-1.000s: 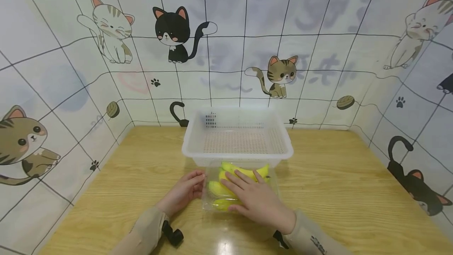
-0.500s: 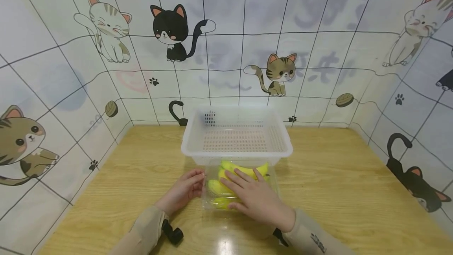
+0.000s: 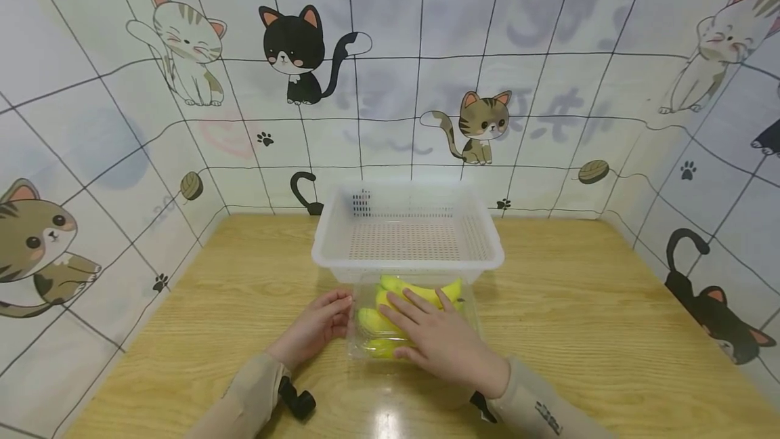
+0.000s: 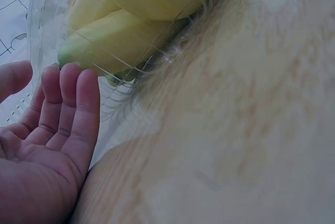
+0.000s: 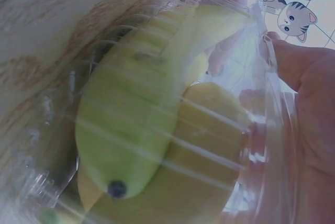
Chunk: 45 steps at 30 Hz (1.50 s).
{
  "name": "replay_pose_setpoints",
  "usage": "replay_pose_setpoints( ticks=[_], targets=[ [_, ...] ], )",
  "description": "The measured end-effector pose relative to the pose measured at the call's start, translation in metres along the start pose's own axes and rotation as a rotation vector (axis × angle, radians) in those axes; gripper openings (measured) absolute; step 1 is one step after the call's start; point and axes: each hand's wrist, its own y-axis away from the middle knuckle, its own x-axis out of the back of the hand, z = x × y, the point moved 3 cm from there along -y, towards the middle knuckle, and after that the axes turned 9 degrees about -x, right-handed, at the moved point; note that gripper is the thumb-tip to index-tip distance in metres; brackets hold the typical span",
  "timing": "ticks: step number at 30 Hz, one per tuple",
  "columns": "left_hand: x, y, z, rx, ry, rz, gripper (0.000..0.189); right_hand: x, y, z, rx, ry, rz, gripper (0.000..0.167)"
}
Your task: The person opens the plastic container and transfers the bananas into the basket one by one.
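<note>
Hardly anything moves since the earlier frame: both hands and the box (image 3: 374, 339) keep their places, and only the head view tips slightly. The box, clear plastic with yellow fruit (image 3: 449, 289) inside, lies on the tabletop (image 3: 560, 303) in front of the white basket (image 3: 408, 265). Over its top rests the right hand (image 3: 445, 347), flat, fingers spread, gripping nothing. The left hand (image 3: 313, 330) sits at the left edge, fingers loosely extended, thumb apart; through such clear plastic, I can't tell whether the fingertips touch. Thin plastic like this probably flexes, so I'd press gently and evenly, keep the left hand bracing that side, and spare the fruit underneath.
</note>
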Motion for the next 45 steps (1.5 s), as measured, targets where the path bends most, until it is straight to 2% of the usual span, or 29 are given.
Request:
replay_pose_setpoints(
  ticks=[19, 26, 34, 45],
  targets=[
    [0.0001, -0.0003, -0.0003, -0.004, -0.009, -0.018, 0.012, -0.0002, 0.0, 0.0, -0.004, -0.004, 0.006, 0.055],
    [0.0011, -0.0005, -0.0015, 0.003, 0.01, 0.008, 0.009, 0.0002, 0.0005, -0.0011, -0.005, 0.002, 0.021, 0.054],
    [0.0023, -0.0003, -0.0026, -0.007, -0.009, -0.022, 0.011, -0.0012, 0.0003, -0.0017, 0.004, 0.013, 0.061, 0.053],
    [0.0021, 0.0003, -0.0032, -0.016, -0.006, -0.023, 0.011, -0.0014, -0.0001, -0.0017, 0.002, 0.016, 0.061, 0.052]
  ],
)
